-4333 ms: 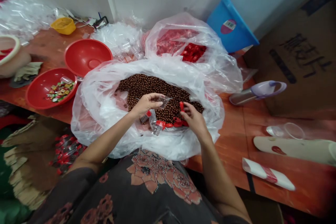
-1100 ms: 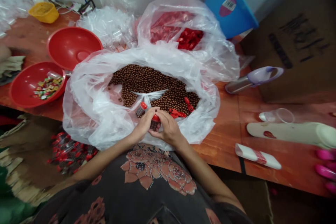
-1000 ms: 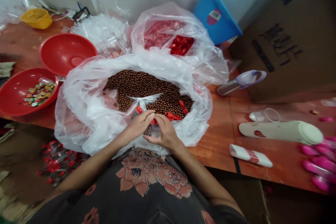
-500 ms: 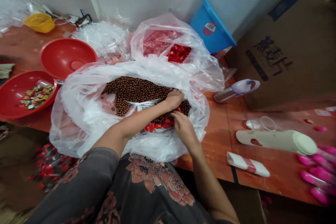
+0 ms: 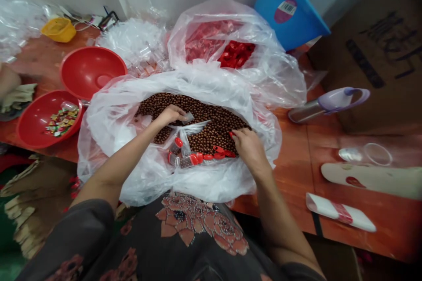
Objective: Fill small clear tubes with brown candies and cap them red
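Pinching clear plastic container (image 5: pixel 189 117) in left hand (image 5: pixel 174 114), small red plastic piece (image 5: pixel 231 134) in right hand (image 5: pixel 248 147); may scatter round brown balls (image 5: pixel 216 128) through overfilling or tilting.

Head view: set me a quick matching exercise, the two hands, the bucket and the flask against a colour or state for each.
1. Left hand
2. Right hand
3. Bucket
4. Flask

A. Blue
B. At a red piece
C. Purple-topped
D. Holding a clear piece

Pairs: 1-D, 2-B, 3-A, 4-C
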